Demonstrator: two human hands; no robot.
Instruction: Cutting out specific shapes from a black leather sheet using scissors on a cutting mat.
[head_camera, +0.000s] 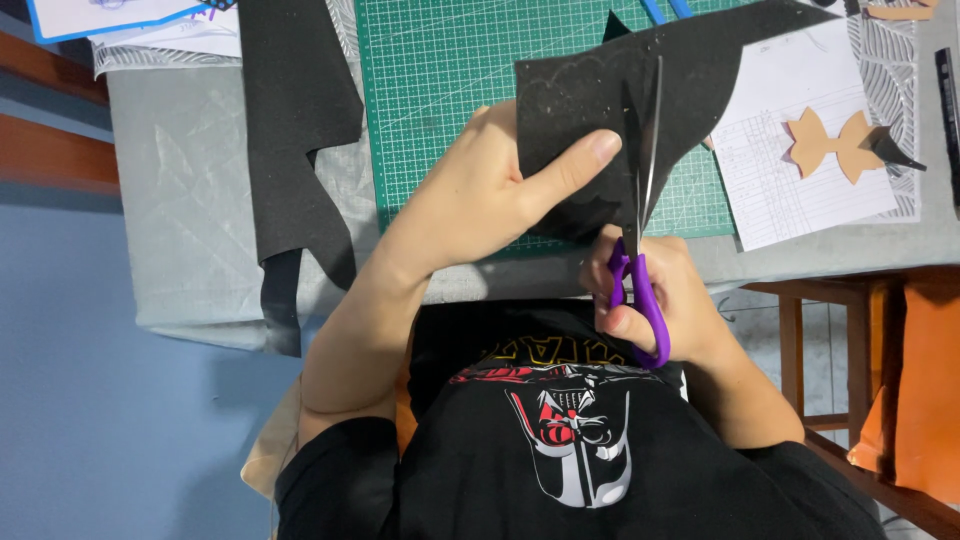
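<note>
Scissors with purple plastic handles (637, 250) sit gripped in the right hand (660, 300), blades slightly parted around a black foam sheet (640, 90). The left hand (480, 195) pinches that sheet, thumb on top, holding it above a green gridded cutting mat (440, 80) near a tan bow-shaped cutout (830, 145).

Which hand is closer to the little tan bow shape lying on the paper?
The right hand. It holds the purple scissors below and left of the tan bow shape. The left hand grips the black sheet farther left.
</note>
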